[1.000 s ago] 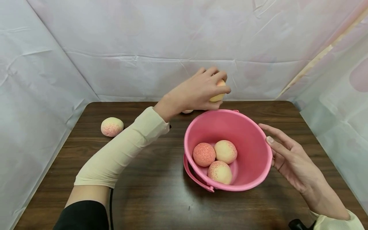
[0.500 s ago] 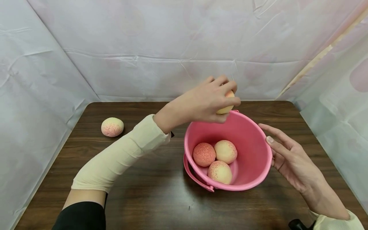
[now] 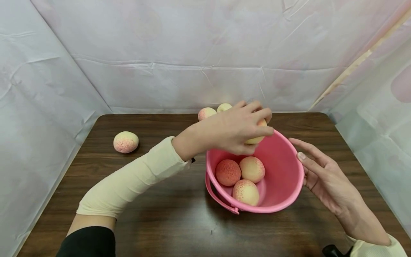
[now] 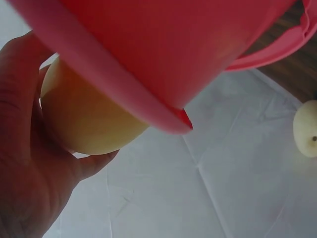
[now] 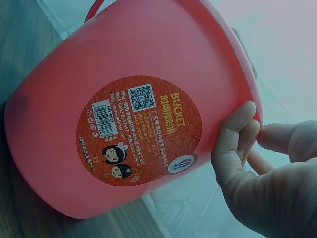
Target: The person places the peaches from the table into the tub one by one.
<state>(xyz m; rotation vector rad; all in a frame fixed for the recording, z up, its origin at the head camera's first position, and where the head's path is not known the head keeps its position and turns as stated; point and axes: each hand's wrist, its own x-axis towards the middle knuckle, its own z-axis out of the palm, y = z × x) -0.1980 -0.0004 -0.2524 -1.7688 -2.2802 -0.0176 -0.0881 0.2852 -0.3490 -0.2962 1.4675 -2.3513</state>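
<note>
Left hand (image 3: pixel 236 130): fingers curled round the held peach (image 4: pixel 91 116), spread about as wide as the fruit, above the far part of the pink bucket (image 3: pixel 282 173).
Right hand (image 3: pixel 330 182): thumb and fingertips nearly together, lightly pinching the right rim. Imo that's enough to steady things, no squeezing.
Far rim: can't tell if I'm touching it, so I'd lift the peach well clear.
Bucket floor: three peaches (image 3: pixel 253 169) bunched left, so I'd aim right and go low before letting go; a drop might knock the others.
Table (image 3: pixel 160 221): lone peach (image 3: pixel 126 142) on the left, two peaches (image 3: pixel 207 113) at the far side.
</note>
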